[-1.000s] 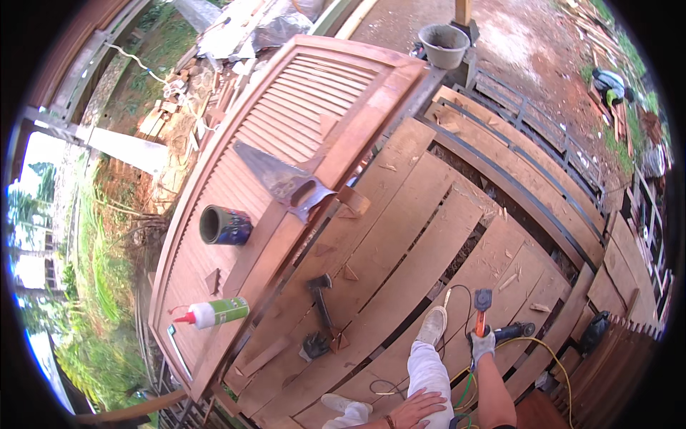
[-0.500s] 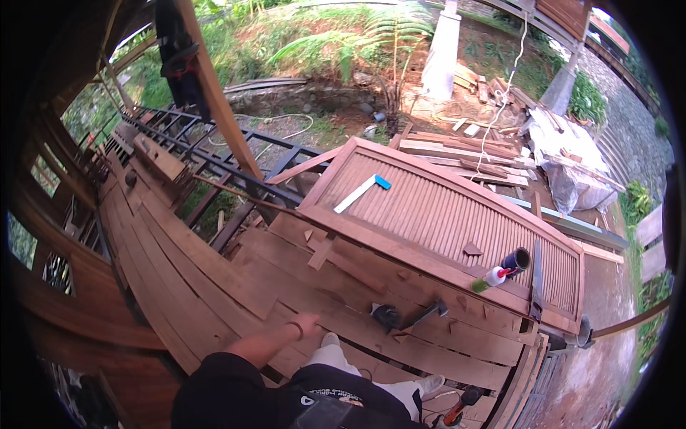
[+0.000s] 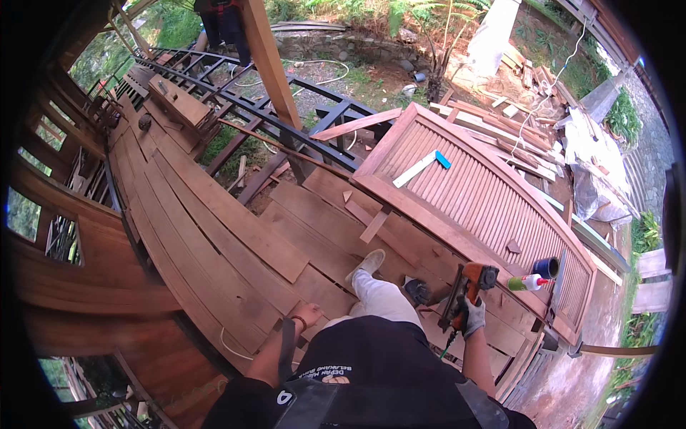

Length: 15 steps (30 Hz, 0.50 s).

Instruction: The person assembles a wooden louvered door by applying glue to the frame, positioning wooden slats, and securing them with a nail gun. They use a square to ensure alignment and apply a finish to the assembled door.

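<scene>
My right hand [image 3: 473,314], in a grey glove, grips an orange and black nail gun [image 3: 466,286] by its handle. A green hose runs down from the tool. It is held up over the plank floor, beside the near edge of a louvred wooden shutter [image 3: 457,214]. My left hand [image 3: 309,313] is bare, with a band at the wrist, and hangs low over the planks with its fingers curled and nothing seen in them. A dark glove [image 3: 416,289] lies on the boards just left of the nail gun.
On the shutter rest a blue-handled try square [image 3: 423,169], a green and white bottle [image 3: 527,282], a dark blue roll [image 3: 546,267] and a handsaw [image 3: 557,282]. Loose planks [image 3: 229,207] cover the floor. A wooden post [image 3: 271,64] stands ahead, beside an open black metal frame [image 3: 236,89].
My right hand has raised the nail gun from low at the lower edge to beside the shutter. The view has shifted left, and one foot has stepped forward.
</scene>
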Each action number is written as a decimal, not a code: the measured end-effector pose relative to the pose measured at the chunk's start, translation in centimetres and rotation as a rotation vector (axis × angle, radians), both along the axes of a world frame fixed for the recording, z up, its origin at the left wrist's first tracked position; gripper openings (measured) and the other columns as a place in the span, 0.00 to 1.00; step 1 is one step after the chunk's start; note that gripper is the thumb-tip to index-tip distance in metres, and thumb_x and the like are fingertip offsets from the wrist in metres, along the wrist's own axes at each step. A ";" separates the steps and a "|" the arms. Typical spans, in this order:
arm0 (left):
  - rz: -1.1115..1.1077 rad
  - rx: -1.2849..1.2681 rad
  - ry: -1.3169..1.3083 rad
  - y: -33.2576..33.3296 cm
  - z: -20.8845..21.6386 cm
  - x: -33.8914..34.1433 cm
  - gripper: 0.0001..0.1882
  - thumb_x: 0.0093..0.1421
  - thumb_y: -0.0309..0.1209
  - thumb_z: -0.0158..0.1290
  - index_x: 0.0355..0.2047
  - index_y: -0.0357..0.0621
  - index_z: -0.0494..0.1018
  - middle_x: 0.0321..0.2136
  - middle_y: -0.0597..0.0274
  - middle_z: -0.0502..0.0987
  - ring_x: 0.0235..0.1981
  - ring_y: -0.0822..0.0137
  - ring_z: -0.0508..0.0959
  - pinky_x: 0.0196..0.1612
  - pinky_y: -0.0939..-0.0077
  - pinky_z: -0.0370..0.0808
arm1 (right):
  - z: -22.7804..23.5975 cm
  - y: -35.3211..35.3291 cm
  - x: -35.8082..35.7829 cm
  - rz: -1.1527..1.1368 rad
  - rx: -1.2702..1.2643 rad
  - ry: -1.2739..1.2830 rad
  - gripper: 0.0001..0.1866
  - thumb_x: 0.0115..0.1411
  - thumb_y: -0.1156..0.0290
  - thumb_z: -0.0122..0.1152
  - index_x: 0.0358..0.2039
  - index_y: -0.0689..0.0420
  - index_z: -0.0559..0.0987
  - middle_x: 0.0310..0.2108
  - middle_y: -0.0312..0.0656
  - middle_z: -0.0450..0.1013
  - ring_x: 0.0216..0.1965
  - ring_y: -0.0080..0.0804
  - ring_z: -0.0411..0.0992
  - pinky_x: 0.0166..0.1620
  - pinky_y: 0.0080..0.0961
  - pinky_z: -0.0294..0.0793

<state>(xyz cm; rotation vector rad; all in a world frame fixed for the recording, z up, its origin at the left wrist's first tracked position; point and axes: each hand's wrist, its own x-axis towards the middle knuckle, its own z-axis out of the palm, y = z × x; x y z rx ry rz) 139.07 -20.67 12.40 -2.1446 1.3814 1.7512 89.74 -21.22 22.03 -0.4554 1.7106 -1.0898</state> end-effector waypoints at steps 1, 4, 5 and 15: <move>-0.036 0.038 -0.014 0.8 -0.5 0.7 0.24 0.61 0.44 0.53 0.52 0.44 0.75 0.49 0.49 0.78 0.49 0.56 0.79 0.52 0.65 0.74 | 0.4 -3.0 1.1 0.057 0.035 -0.057 0.08 0.55 0.70 0.63 0.33 0.55 0.75 0.16 0.35 0.68 0.18 0.30 0.70 0.22 0.29 0.73; -0.012 0.132 0.012 2.3 -5.9 4.3 0.25 0.61 0.46 0.53 0.53 0.44 0.75 0.47 0.48 0.79 0.49 0.55 0.79 0.52 0.65 0.74 | -0.9 -11.2 4.1 0.116 0.134 -0.105 0.07 0.55 0.70 0.64 0.33 0.55 0.75 0.17 0.35 0.67 0.17 0.29 0.70 0.22 0.29 0.73; -0.032 0.122 -0.049 3.6 -7.8 7.0 0.25 0.60 0.45 0.53 0.53 0.44 0.75 0.47 0.48 0.79 0.49 0.55 0.79 0.52 0.65 0.74 | -1.6 -14.1 5.0 0.142 0.146 -0.126 0.07 0.55 0.70 0.64 0.32 0.55 0.75 0.17 0.35 0.67 0.17 0.29 0.70 0.22 0.29 0.72; 0.108 -0.017 -0.416 -9.4 -2.0 13.0 0.20 0.55 0.43 0.57 0.42 0.42 0.80 0.40 0.46 0.81 0.45 0.52 0.80 0.51 0.62 0.75 | -5.7 -36.2 4.5 0.341 0.120 0.089 0.11 0.54 0.66 0.65 0.33 0.62 0.79 0.21 0.37 0.75 0.18 0.26 0.72 0.22 0.27 0.72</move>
